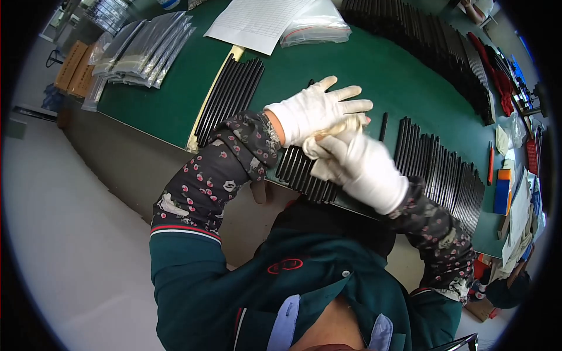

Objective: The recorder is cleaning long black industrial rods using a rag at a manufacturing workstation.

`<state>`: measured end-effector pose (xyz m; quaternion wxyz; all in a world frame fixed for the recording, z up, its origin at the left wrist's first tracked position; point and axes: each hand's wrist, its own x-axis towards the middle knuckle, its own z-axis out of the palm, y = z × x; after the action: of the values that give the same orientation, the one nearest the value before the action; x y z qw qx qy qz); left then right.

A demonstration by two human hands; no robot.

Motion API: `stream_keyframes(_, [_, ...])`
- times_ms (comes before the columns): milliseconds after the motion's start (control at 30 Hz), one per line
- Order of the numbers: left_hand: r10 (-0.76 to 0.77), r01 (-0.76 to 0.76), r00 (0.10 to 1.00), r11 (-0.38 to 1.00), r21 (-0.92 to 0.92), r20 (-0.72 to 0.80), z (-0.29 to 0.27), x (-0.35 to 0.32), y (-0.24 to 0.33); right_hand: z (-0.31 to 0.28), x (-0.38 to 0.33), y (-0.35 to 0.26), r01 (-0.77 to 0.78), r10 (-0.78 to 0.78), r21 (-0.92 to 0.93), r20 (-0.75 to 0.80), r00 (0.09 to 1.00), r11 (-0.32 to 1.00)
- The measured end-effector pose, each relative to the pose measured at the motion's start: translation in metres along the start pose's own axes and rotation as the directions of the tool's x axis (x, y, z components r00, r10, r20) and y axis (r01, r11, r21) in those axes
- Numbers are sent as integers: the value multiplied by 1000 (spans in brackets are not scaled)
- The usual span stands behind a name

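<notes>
My left hand [319,108], in a white glove, is open with its fingers spread out flat over a row of black rods [301,175] at the table's near edge. Close against it, my right hand [372,169], also white-gloved and slightly blurred, is closed on a crumpled cream cloth [317,146]. The cloth lies over the rods below and touches the left palm's edge. Both hands hide much of that row. A lone black rod [384,127] sticks out beyond the right hand.
Black rods [231,96] lie beside a pale wooden strip [202,114] on the left, and more rods [439,169] on the right. Long dark stacks [427,44] fill the far right. Bagged items [146,50], paper [254,23], plastic bags [316,26] and a red pen [490,164] rest on the green table [140,111].
</notes>
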<state>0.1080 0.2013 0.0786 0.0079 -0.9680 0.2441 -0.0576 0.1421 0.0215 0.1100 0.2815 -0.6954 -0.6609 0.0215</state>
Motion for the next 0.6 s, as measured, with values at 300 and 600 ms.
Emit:
stream_keyframes(300, [-12, 11, 998, 1000, -19, -55, 4, 2, 4, -10, 1, -37, 291, -306, 114, 152, 940, 950])
stream_keyframes(600, [-99, 93, 987, 994, -50, -126, -3, 0, 6, 22, -9, -4, 262, -272, 99, 100, 957, 960])
